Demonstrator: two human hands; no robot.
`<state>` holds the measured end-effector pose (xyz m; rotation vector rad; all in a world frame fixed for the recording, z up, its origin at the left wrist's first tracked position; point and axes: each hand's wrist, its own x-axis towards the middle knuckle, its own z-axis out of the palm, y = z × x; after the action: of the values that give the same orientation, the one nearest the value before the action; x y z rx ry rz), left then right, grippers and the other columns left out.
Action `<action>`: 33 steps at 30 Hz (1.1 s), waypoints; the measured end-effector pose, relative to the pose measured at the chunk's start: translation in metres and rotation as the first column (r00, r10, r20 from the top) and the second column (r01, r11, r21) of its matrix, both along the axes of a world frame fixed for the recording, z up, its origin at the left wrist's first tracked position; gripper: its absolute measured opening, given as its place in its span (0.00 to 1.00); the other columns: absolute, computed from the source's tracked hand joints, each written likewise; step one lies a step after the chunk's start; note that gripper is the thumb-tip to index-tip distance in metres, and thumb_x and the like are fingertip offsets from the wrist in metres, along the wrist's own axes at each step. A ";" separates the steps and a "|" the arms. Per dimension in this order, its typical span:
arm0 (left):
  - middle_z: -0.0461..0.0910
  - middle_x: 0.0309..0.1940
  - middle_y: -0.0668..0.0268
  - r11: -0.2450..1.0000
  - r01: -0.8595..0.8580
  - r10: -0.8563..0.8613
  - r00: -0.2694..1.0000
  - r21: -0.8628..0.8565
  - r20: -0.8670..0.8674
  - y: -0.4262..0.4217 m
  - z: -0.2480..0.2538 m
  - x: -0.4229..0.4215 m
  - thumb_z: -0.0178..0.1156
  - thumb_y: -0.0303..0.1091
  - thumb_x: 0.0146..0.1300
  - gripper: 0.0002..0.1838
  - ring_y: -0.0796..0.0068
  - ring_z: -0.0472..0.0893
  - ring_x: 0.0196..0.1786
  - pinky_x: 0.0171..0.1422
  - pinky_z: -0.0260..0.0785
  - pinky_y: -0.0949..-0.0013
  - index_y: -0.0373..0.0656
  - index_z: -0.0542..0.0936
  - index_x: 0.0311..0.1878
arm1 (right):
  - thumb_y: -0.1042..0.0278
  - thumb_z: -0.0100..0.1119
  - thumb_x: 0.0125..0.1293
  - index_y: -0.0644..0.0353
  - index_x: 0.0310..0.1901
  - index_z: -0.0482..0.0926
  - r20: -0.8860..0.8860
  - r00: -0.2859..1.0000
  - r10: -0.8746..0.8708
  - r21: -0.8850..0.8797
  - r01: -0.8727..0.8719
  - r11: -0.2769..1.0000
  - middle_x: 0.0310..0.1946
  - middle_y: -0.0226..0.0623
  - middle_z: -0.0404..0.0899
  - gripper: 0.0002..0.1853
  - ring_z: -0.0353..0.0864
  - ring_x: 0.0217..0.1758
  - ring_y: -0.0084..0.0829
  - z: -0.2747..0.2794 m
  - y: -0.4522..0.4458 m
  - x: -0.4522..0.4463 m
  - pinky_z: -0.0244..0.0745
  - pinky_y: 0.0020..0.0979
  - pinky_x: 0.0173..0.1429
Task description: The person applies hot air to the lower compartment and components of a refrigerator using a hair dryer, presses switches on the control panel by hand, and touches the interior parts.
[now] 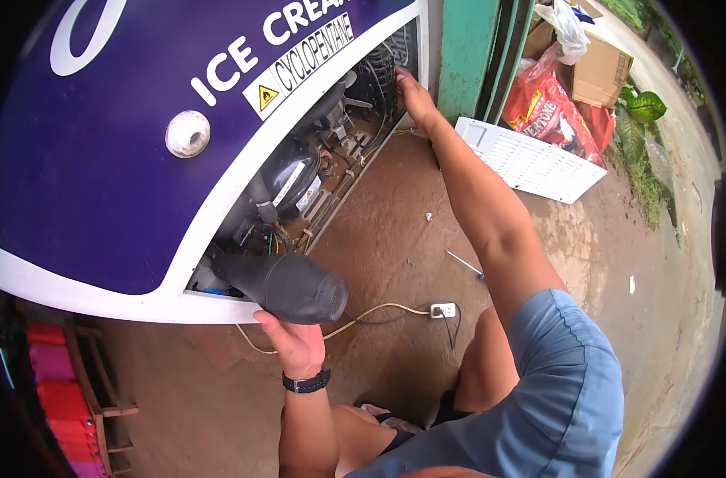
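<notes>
My left hand (301, 344), wearing a black watch, is closed on a black hair dryer (295, 288). Its perforated round end faces me, and its narrower end reaches into the open bay of the chest freezer (100, 183). Most of that hand's fingers are hidden behind the dryer. My right hand (415, 97) is at the bay's far end, its fingers curled at the freezer's white frame beside the dark condenser coil (379, 76); the exact contact is partly hidden. Between the hands sit a black compressor (290, 179), pipes and wires.
A white vented panel (530, 159) leans by a red bag (550, 107) and a cardboard box (598, 72). On the wet floor lie a screwdriver (464, 264) and a power strip (443, 310) with its cable. Red and pink crates (60, 398) stand at lower left.
</notes>
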<state>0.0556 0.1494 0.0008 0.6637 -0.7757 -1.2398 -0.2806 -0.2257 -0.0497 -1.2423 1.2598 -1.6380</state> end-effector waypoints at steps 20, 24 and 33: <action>0.66 0.73 0.66 0.997 -0.078 0.078 0.990 -0.007 0.117 0.006 -0.001 -0.005 0.44 0.73 0.72 0.45 0.64 0.67 0.74 0.78 0.57 0.54 0.45 0.62 0.77 | 0.65 0.69 0.59 0.62 0.69 0.68 -0.028 0.629 0.777 -0.059 -0.777 0.626 0.61 0.48 0.75 0.36 0.74 0.68 0.49 0.036 0.334 0.173 0.70 0.45 0.69; 0.66 0.74 0.65 0.992 -0.122 0.121 0.990 0.017 0.074 0.006 -0.002 -0.004 0.43 0.73 0.72 0.45 0.64 0.66 0.75 0.79 0.57 0.53 0.45 0.61 0.77 | 0.65 0.68 0.61 0.62 0.67 0.69 -0.022 0.626 0.780 -0.067 -0.779 0.623 0.64 0.51 0.73 0.33 0.73 0.68 0.52 0.031 0.335 0.191 0.69 0.44 0.71; 0.67 0.72 0.64 0.981 -0.194 0.192 0.979 0.020 0.065 0.006 0.007 -0.004 0.46 0.69 0.74 0.43 0.65 0.67 0.74 0.77 0.59 0.54 0.42 0.61 0.77 | 0.66 0.62 0.68 0.62 0.64 0.72 -0.256 0.732 0.631 -0.210 -0.679 0.703 0.63 0.51 0.74 0.25 0.74 0.65 0.55 0.021 0.339 0.198 0.71 0.48 0.67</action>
<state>0.0518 0.1556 0.0083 0.7839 -0.7300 -1.0575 -0.0826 0.1132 -0.0283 -1.7872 0.5297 -1.2093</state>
